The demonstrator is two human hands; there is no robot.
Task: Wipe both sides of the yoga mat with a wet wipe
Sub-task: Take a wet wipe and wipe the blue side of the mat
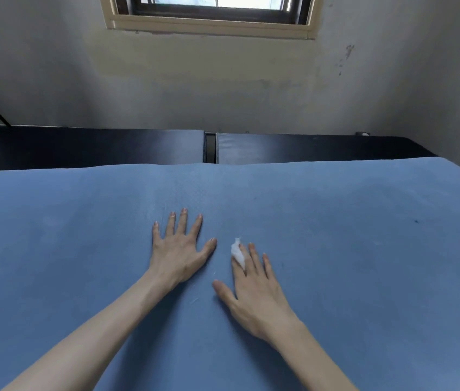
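Pressing our left hand [179, 251] flat, fingers spread, on the blue yoga mat [364, 249], we lay our right hand [254, 294] beside it, straight fingers holding down a small wet wipe [237, 253]

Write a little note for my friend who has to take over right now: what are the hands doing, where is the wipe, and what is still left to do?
Left hand: flat on the yoga mat, fingers spread, holding nothing, steadying it.
Right hand: fingers straight on the mat, with the small bunched wet wipe pressed under the index finger.
The mat lies spread across two black tables, blue side up.
Done: cannot tell how much of this side has been wiped; a faint paler streak shows beyond the left hand.
Left: keep wiping this side, then turn the mat over and wipe the other side.
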